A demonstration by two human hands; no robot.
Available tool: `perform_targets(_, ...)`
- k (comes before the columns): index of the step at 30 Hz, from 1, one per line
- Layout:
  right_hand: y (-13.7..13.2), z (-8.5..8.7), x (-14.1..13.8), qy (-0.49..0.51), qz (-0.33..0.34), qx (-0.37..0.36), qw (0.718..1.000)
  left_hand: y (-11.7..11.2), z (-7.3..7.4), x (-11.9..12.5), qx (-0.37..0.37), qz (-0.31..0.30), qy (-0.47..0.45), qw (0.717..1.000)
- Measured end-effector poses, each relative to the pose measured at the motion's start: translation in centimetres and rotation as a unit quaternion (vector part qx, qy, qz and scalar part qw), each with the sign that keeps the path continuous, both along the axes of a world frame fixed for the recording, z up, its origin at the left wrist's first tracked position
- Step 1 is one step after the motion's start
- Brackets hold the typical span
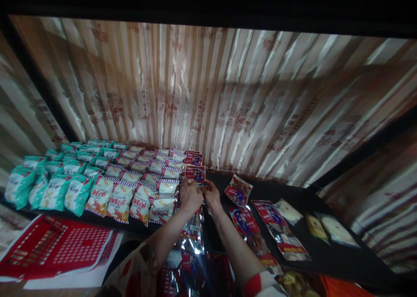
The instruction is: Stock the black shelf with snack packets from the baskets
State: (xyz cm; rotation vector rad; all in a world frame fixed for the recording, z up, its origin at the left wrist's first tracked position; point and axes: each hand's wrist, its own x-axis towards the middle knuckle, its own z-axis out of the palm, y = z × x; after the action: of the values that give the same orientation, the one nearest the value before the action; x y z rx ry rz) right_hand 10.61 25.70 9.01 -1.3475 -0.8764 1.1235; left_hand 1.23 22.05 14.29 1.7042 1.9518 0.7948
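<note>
Touching red packet [195,173], left hand [191,197]

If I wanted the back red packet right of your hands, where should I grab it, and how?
Probably by the right edge of that back red packet, from the right: black shelf shows beside it there, while a second red packet lies by its near end.

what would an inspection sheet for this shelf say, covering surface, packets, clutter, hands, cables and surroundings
Surface: dark shelf, bearing packets
Job's things: red packet at the fingertips; teal packets and cream packets in rows to its left
Clutter: loose red packet and pale clear-wrapped packet lying to the right
Hands: left hand and right hand close together; exact grip unclear
Cables: nothing clearly seen
Surroundings: striped, patterned sheeting behind; dim light
</note>
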Motion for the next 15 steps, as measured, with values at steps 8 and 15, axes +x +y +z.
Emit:
perform_targets(8, 0.9, 0.2, -0.4, -0.042, -0.017, -0.001, 0.999, 1.2, 0.1, 0.0, -0.021, -0.013, 0.032, 0.999)
perform_targets(15, 1.7, -0.5, -0.2, -0.108, -0.026, 0.0, 0.994, 1.9, -0.3, 0.0, -0.004, -0.022, 0.061, 0.998)
